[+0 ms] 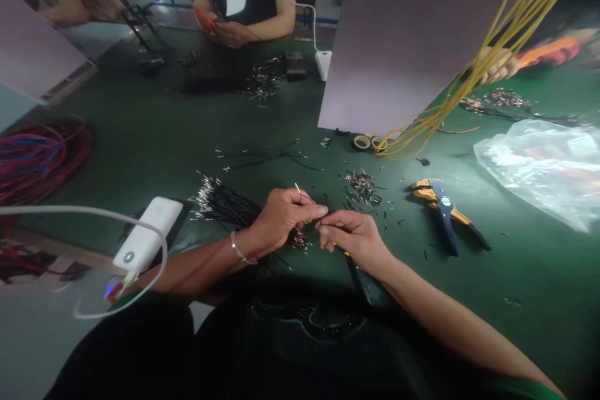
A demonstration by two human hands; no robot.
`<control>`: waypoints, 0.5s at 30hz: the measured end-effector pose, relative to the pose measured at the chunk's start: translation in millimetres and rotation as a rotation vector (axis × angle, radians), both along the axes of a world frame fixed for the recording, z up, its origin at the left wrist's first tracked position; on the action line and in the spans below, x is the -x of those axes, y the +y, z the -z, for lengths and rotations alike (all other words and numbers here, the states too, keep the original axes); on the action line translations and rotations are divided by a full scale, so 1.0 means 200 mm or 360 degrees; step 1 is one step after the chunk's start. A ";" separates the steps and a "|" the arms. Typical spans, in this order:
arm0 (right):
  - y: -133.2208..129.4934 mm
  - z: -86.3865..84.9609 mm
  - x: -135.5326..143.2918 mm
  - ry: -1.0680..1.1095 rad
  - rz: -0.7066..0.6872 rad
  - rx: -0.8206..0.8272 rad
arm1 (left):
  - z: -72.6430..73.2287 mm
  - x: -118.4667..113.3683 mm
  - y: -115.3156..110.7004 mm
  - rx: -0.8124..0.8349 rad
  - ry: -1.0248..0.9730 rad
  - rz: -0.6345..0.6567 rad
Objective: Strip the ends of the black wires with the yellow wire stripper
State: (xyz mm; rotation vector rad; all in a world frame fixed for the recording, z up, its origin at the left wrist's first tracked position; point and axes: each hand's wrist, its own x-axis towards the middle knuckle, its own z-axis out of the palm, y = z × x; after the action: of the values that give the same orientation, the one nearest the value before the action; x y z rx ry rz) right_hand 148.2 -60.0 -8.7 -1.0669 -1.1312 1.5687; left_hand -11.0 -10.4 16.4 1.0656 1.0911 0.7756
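Observation:
In the head view my left hand (pixel 280 215) is closed in a pinch on a thin wire (pixel 305 195). A small silver tip on the wire sticks up above the thumb. My right hand (pixel 355 237) is pinched shut, its fingertips meeting the left ones; what lies between them is too small to make out. Beneath my left hand lies a bundle of black wires (pixel 229 201) with silver ends, and coppery ends show by the wrist. Partly under my right hand is a dark tool handle (pixel 368 284) with yellow bits. Beyond it lies a pile of small terminals and offcuts (pixel 362 189).
Yellow-and-blue wire strippers (pixel 443 209) lie at right, near a clear plastic bag (pixel 544 162). Yellow wires (pixel 450 106) hang beside a grey divider (pixel 398 31). Tape rolls (pixel 362 142) sit below it. A white power bank (pixel 147 234) is at left. Co-workers sit opposite.

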 end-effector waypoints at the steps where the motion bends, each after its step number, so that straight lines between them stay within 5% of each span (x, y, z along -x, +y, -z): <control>1: 0.00 0.00 0.00 -0.0018 0.0005 -0.0015 | 0.00 0.00 0.00 -0.0005 0.0002 -0.0004; 15: 0.00 0.01 0.00 0.0122 0.0044 0.0093 | 0.00 0.00 0.00 -0.0055 -0.0007 0.0094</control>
State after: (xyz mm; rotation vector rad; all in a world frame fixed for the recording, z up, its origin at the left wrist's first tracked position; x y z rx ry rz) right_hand 147.4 -59.1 -10.3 -1.0474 -1.0208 1.6156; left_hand -10.8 -9.8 17.1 1.1197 1.0412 0.7519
